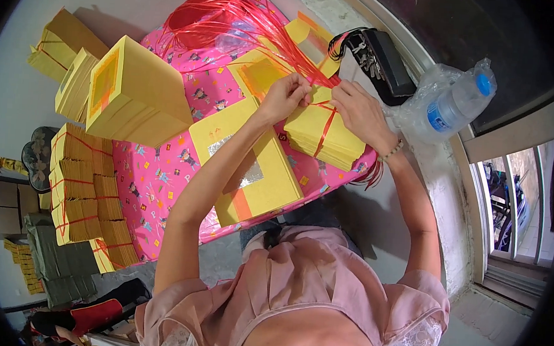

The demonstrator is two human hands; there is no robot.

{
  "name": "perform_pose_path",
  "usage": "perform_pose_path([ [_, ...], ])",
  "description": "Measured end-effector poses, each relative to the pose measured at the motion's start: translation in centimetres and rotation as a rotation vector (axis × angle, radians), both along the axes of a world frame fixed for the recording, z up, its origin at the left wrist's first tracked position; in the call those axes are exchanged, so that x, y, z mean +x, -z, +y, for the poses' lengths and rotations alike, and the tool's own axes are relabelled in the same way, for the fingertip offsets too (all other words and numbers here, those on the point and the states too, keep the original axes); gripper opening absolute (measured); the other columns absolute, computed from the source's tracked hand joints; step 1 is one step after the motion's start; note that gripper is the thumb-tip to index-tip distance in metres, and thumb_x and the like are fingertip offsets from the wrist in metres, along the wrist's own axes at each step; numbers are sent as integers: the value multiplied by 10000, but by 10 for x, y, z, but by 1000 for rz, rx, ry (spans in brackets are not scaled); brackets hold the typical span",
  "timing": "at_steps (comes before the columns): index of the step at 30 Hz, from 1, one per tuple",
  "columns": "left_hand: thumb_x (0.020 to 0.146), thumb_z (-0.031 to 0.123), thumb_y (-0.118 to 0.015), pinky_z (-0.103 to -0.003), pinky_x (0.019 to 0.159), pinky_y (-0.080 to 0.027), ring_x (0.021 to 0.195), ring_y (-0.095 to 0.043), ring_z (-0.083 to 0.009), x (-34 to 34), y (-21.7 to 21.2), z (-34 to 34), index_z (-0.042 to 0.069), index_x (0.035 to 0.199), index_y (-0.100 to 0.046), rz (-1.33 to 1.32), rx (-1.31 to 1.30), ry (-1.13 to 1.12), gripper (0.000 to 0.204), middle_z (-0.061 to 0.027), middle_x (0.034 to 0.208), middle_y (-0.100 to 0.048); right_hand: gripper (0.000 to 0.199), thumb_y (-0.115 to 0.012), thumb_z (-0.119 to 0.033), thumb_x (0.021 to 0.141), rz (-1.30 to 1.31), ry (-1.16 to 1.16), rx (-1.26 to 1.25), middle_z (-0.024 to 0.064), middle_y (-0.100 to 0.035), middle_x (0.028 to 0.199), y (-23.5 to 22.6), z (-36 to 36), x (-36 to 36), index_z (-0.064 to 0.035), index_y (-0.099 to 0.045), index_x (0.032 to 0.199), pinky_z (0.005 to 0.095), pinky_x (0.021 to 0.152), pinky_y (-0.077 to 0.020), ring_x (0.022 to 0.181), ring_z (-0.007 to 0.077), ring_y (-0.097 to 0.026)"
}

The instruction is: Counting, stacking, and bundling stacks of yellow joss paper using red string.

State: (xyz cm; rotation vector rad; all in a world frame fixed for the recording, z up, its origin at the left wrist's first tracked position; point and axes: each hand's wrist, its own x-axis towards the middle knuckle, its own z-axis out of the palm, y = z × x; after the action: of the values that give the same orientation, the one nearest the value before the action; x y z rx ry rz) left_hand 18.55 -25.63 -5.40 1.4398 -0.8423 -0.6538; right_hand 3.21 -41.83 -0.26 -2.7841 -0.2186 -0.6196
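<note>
- At the right end of the pink table cover point(155, 194), a bundle of yellow paper pieces point(300, 131) lies, with a red strip point(325, 135) across it.
- The left hand point(286, 97) is above the bundle's far left side; its fingers are bent, the tips close together, but I cannot tell whether they pinch the strip.
- The right hand point(359, 110) is over the far right side, its fingers bent downward; the tips are hidden, so I cannot tell their grip.
- Beyond the hands, many loose red strips point(251, 20) are spread.
- To the left stands a tall yellow stack point(147, 98).
</note>
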Motion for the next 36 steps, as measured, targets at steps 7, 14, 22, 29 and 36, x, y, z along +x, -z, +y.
perform_pose_path([
  [7,981,121,-549,-225,704,-475,734,-562,-76,2,-10,-4,3,913,-610,-257,221,128,150,-14,799,-612,141,-618,-120,852,-211,-89,-71,117,-528,889,4,6,34,-35,-532,924,411,702,-470,898,315,-547],
  [14,949,190,-631,-218,760,-485,789,-593,-72,6,-6,-2,20,915,-646,-18,199,128,174,-1,829,-647,146,-586,-192,904,-54,13,149,116,-594,845,8,6,41,-58,-529,893,439,636,-482,741,348,-604],
  [22,883,103,-698,-212,720,-521,780,-638,-79,16,-16,1,25,881,-673,178,166,197,82,-30,847,-689,176,-598,-185,916,17,-101,293,166,-613,825,7,17,9,-13,-566,900,435,649,-469,775,370,-609],
  [29,850,40,-684,-233,735,-521,788,-644,-85,5,-22,5,16,891,-658,39,151,176,54,-16,849,-682,128,-640,-95,866,143,-22,534,125,-596,815,9,5,20,-14,-576,940,388,680,-487,777,291,-633],
  [36,730,61,-662,-403,661,-520,737,-646,-331,-26,-30,6,57,868,-650,-807,181,-94,139,-126,818,-661,142,-654,-76,829,260,-47,514,104,-625,807,18,-3,24,8,-602,931,342,675,-498,738,228,-640],
])
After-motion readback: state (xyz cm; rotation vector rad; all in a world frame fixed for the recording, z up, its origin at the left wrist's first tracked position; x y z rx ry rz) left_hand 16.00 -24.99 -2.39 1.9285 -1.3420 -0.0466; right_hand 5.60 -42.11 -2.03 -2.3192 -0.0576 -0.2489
